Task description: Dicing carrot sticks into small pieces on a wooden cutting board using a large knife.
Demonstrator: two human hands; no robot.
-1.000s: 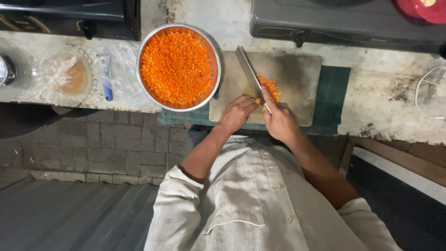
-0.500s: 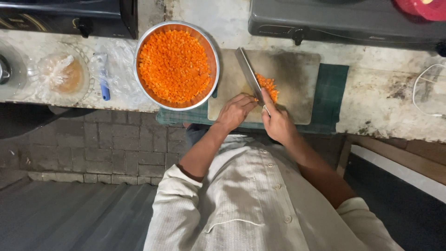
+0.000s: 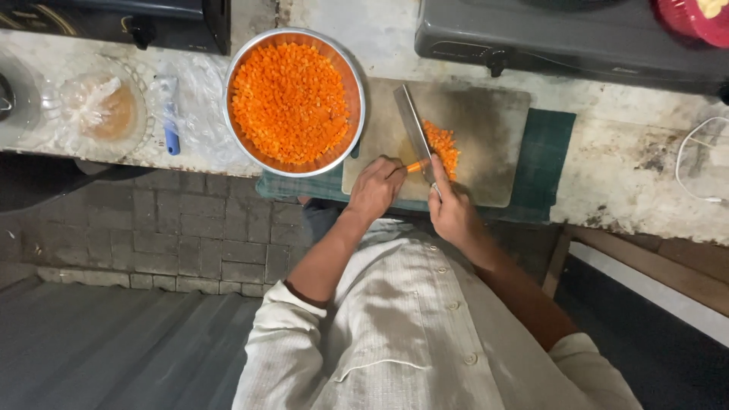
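Metal bowl [image 3: 295, 102] brims with diced carrot; left hand [image 3: 376, 186] pinches the last carrot stub [image 3: 416, 165], right hand [image 3: 449, 209] clamped on the cleaver [image 3: 414, 130], small pile [image 3: 443, 146] on the cutting board [image 3: 486, 121]

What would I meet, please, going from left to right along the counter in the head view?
Glass dish holding a plastic bag, blue-handled tool, metal bowl of diced carrot, left hand holding a carrot strip, knife, diced carrot pile, white cable.

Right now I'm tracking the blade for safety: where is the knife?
In the head view, the knife lies on the cutting board, held by the right hand, between the bowl of diced carrot and the cut pile.
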